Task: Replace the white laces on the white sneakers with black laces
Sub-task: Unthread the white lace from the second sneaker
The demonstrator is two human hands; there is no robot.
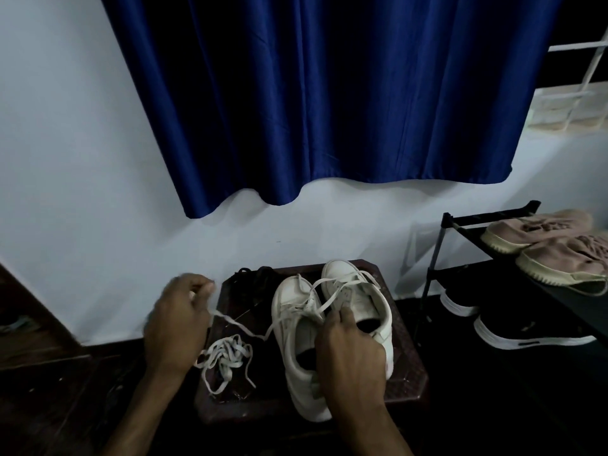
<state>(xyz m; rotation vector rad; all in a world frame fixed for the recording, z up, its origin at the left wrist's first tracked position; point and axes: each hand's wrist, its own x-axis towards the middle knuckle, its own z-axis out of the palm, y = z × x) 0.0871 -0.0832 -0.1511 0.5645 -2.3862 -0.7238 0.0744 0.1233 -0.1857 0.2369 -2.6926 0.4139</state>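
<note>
White sneakers point(292, 304) are set side by side on top of a small dark stool point(408, 373), with the toes pointed towards its back edge. The nearer sneaker point(296, 386) reaches the stool's front edge, and the farther sneaker point(355, 291) is placed towards the stool's back right corner, the two touching along their sides. The nearer sneaker is held by the right hand point(352, 353): the palm is laid across the heel opening and the fingers point(339, 319) are curled over the tongue and upper edge. A white lace point(237, 324) is stretched from the front of this sneaker out past the stool's left side, where it is pinched in the left hand point(177, 320). That hand is raised above the stool's left edge with its fingers tightly curled; it is blurred, so the exact grip cannot be told. A loop of the same lace is draped over the toe of the farther sneaker. A loose lace point(227, 357), also white, is heaped on the stool's left half, just beside the nearer sneaker. Black laces point(253, 278) are bundled at the stool's back left corner. Behind the stool a pale wall point(98, 192) is seen, and above it a blue curtain point(312, 93). To the stool's right a black shoe rack point(460, 222) is loaded with pink shoes point(539, 232) on top and black shoes point(526, 334) below
</note>
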